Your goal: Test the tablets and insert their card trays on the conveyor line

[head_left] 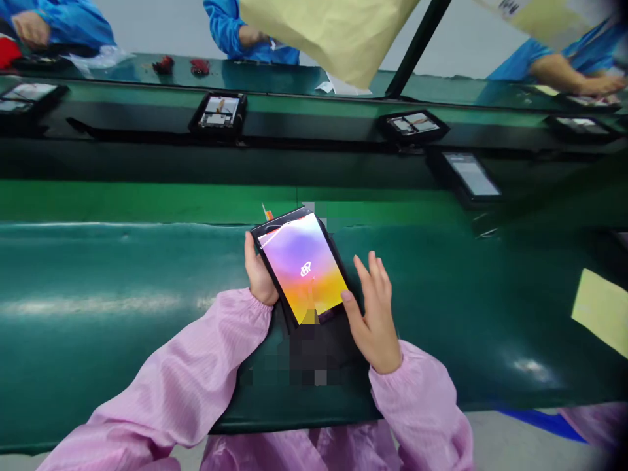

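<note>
A tablet [304,261] with a lit screen, purple at the top and yellow-orange below, is tilted over the green work surface. My left hand [260,275] grips its left edge, with most of the fingers hidden behind it. A small orange and white piece sticks out past its top left corner. At the lower right edge, my right hand [373,314] has its fingers spread, and the thumb is by the corner of the screen. Whether that thumb touches the glass I cannot tell. Pixelated blocks cover the area just below the tablet.
Several opened devices in black trays, such as this tray [218,114], lie along a dark conveyor [314,163]. Another tablet [471,175] rests at its near edge on the right. Yellow paper [603,311] lies at far right. Co-workers in blue sleeves [226,29] sit opposite.
</note>
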`<state>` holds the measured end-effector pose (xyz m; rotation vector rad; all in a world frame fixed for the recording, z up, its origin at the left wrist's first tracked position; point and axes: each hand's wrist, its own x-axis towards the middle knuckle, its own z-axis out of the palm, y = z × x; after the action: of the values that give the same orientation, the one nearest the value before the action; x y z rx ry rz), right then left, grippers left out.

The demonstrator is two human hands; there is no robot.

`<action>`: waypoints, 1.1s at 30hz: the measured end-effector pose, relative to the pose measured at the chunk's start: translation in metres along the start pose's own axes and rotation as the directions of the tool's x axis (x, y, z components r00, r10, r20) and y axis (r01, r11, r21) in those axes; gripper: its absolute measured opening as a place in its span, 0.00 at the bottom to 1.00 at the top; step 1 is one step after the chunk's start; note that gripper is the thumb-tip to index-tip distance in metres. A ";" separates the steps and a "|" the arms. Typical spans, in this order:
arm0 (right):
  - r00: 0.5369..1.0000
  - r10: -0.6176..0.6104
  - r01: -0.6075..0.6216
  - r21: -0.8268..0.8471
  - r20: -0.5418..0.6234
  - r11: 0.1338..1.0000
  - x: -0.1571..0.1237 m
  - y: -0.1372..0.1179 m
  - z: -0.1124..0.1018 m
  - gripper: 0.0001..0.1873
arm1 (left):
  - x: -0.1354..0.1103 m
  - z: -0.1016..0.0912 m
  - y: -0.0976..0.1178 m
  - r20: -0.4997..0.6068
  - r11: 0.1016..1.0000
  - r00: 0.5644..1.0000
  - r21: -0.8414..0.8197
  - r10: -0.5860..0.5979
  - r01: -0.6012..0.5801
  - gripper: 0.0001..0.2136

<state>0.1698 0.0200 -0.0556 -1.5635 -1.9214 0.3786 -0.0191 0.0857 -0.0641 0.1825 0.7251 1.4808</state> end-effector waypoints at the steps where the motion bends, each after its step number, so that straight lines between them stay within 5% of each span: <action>1: 1.000 0.005 -0.005 0.019 0.007 1.000 -0.001 0.001 0.003 0.30 | -0.001 0.001 0.000 -0.004 1.000 1.000 0.008 0.013 -0.013 0.33; 8: 0.964 -0.050 -0.008 0.214 0.262 0.977 -0.004 0.026 0.013 0.42 | 0.002 0.002 -0.002 -0.002 0.998 1.000 0.059 0.019 -0.019 0.34; 15: 0.984 -0.039 0.000 0.221 0.173 0.975 -0.004 0.026 0.014 0.36 | 0.001 0.004 -0.001 -0.029 0.996 0.999 0.081 0.033 -0.031 0.33; 20: 0.992 -0.115 0.113 -0.059 -0.042 0.992 -0.003 -0.006 0.019 0.38 | 0.000 0.006 0.000 -0.012 0.995 0.999 0.088 0.038 -0.036 0.34; 26: 0.991 -0.125 0.131 -0.204 0.043 0.970 0.007 -0.059 0.032 0.38 | -0.001 0.007 0.000 -0.002 0.997 1.000 0.077 0.018 -0.018 0.33; 33: 0.994 -0.103 0.110 -0.268 0.040 0.957 0.001 -0.075 0.058 0.43 | -0.002 0.011 0.001 -0.073 0.992 0.997 0.128 0.018 -0.009 0.31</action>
<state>0.0748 0.0114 -0.0561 -1.6201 -2.1384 0.0924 -0.0136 0.0878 -0.0548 0.2311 0.8813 1.4612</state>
